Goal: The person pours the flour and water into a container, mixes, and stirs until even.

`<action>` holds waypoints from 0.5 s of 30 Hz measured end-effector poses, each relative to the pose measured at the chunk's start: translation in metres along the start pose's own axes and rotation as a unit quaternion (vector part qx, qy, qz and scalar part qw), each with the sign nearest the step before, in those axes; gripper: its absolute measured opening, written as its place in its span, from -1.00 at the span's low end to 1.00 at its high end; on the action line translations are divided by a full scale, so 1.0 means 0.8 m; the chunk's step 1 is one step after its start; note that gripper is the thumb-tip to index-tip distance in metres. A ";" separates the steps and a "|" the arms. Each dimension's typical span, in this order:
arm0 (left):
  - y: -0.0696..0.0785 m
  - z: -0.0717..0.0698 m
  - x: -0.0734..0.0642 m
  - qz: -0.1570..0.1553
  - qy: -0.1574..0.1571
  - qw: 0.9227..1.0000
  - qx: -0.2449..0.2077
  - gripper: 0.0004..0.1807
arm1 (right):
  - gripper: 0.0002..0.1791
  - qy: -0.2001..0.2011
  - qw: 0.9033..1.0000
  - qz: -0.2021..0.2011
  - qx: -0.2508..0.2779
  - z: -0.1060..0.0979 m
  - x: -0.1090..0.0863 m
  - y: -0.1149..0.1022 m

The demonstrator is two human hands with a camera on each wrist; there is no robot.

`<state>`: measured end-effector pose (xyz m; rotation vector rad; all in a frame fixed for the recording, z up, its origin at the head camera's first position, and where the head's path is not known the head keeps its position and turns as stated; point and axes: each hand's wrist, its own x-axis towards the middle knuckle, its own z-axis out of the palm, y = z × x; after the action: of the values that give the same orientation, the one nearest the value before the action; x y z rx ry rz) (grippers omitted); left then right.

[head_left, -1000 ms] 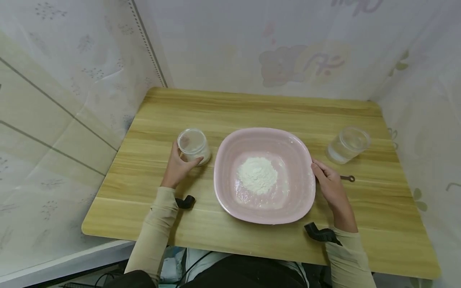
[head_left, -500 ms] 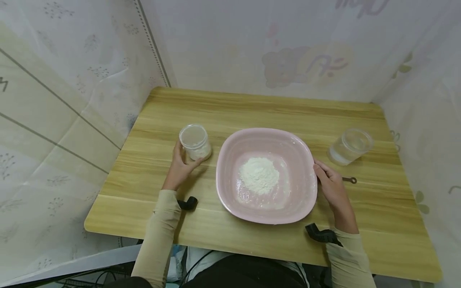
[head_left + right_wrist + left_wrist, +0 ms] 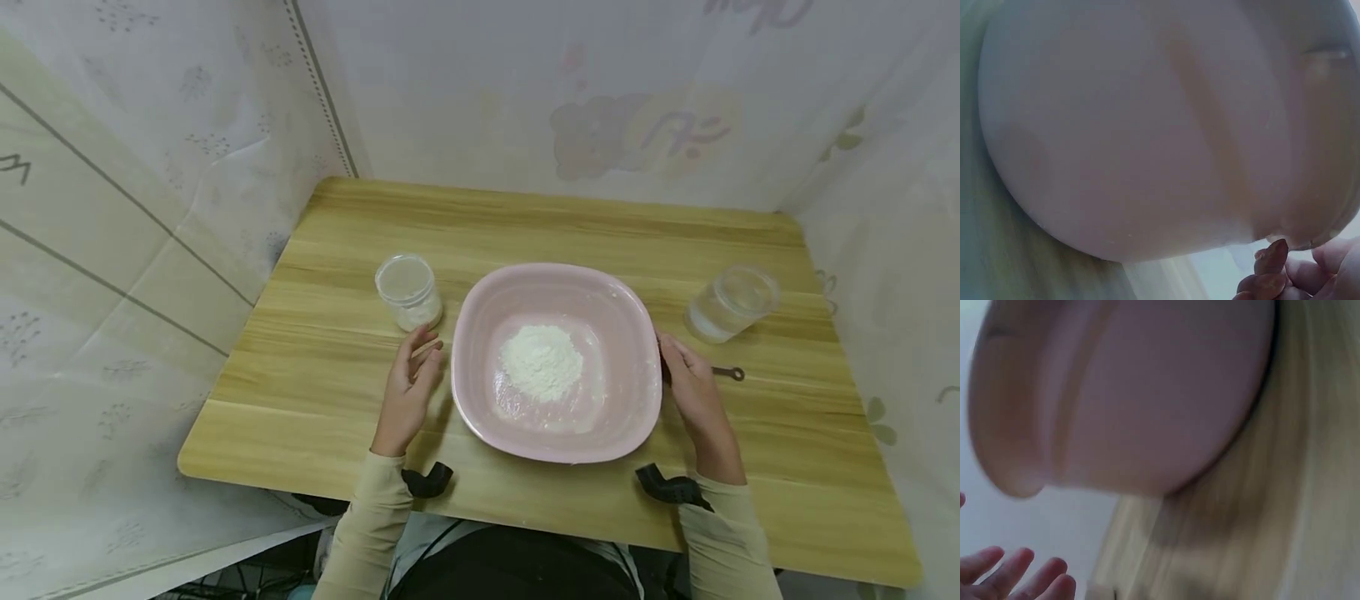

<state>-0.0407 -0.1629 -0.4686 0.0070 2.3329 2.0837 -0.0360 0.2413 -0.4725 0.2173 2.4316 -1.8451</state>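
A pink plastic basin (image 3: 555, 446) stands in the middle of the table, with a heap of white powder (image 3: 542, 362) on its wet-looking bottom. My right hand (image 3: 692, 387) grips the basin's right rim; in the right wrist view its fingers (image 3: 1269, 275) curl beneath the rim. Left of the basin, my left hand (image 3: 408, 396) holds nothing, its fingers relaxed just in front of a clear jar (image 3: 408, 292). Whitish contents show low in that jar. In the left wrist view, the left fingertips (image 3: 1016, 575) are apart from the basin wall (image 3: 1147, 394).
A clear jar of clear liquid (image 3: 731, 304) stands at the table's right. The dark handle end (image 3: 729, 373) of some tool, with a hole in it, sticks out behind the right hand; the rest is hidden. Patterned sheeting (image 3: 465, 108) hangs around the wooden table (image 3: 322, 417).
My left hand has let go of the clear jar, left it standing on the table, and moved right and nearer to me, towards the basin. The right hand stays on the rim.
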 end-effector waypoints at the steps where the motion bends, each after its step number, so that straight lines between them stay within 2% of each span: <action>1: 0.001 0.005 0.002 0.003 -0.008 1.000 -0.001 -0.37 | -0.25 0.001 1.000 0.004 0.005 -0.001 0.001 0.002; 4: 0.001 0.016 0.004 -0.003 -0.028 1.000 -0.003 -0.36 | -0.27 0.016 0.999 0.012 0.032 -0.004 0.006 0.012; 9: -0.003 0.024 0.001 -0.019 -0.052 0.998 -0.016 -0.36 | -0.49 0.064 0.994 0.027 0.083 -0.014 0.017 0.032; 12: -0.005 0.028 0.001 -0.012 -0.056 0.998 -0.021 -0.37 | -0.56 0.101 0.991 0.046 0.075 -0.026 0.018 0.041; 15: -0.006 0.031 0.004 0.000 -0.060 0.998 -0.010 -0.37 | -0.59 0.156 0.982 0.065 0.081 -0.038 0.015 0.046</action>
<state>-0.0439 -0.1386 -0.4762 0.1298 2.2429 2.0455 -0.0416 0.2812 -0.5013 0.7099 2.3790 -2.0858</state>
